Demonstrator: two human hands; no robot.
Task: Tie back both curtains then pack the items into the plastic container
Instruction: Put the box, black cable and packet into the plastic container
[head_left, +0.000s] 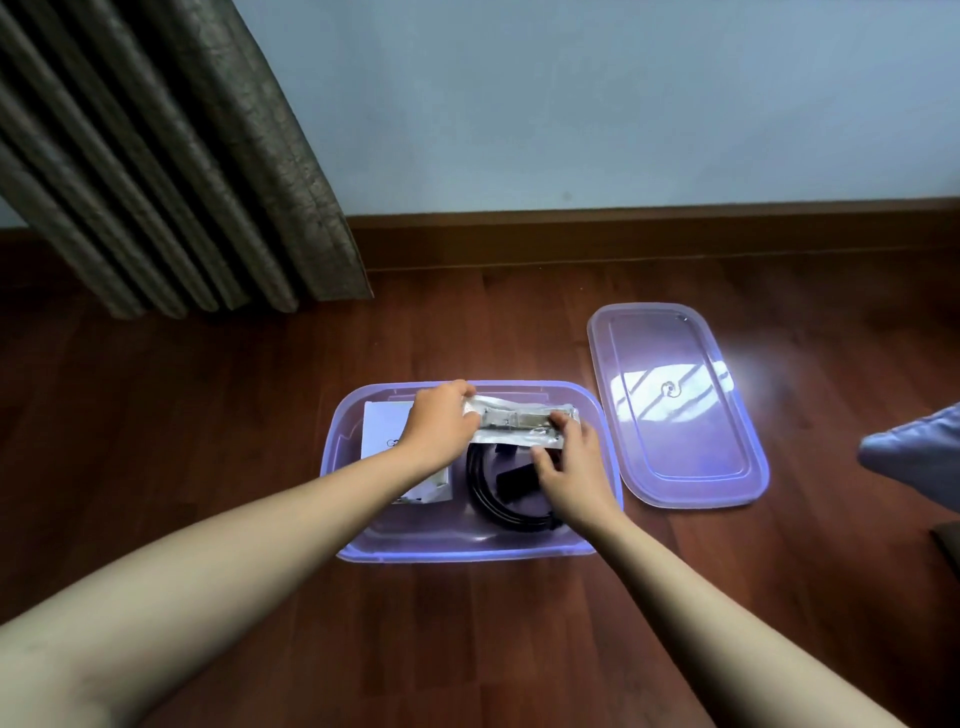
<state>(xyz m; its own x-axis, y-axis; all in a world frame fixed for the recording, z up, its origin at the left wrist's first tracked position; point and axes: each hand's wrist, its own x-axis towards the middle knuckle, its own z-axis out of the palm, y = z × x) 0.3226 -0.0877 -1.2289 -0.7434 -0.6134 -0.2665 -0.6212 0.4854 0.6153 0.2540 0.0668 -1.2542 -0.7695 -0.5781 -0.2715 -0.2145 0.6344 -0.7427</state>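
**Two hands holding a clear packet over the tub**

The left hand (441, 423) is curling its fingers round one short end of the clear packet (519, 418). The right hand (569, 462) is pinching the other end, w/ fingertips on top & the thumb lower down, as far as I can tell. The packet is stretching btwn the 2 grips, lying flat over the back part of the purple plastic container (467, 553).

The packet is looking light & crinkly. Its wrap is shining, so it's prob. slippery. Small hard bits are showing inside, maybe metal, but they're too blurry to name. They seem to be keeping the middle stiff-ish, as it isn't drooping btwn the grips. Holding both ends looks like the safe way. W/ one end only, the bits may slide down & the wrap may slip out.

Just below the right-hand grip, a coiled black cable (498, 499) is lying in the container. Under the left wrist, a white box (382, 431) is sitting inside too. So the spot under the grips is bumpy, & the packet will prob. be resting on those things, not on the bottom. The lid (675, 457) is lying off on the wood floor, out past the right hand.
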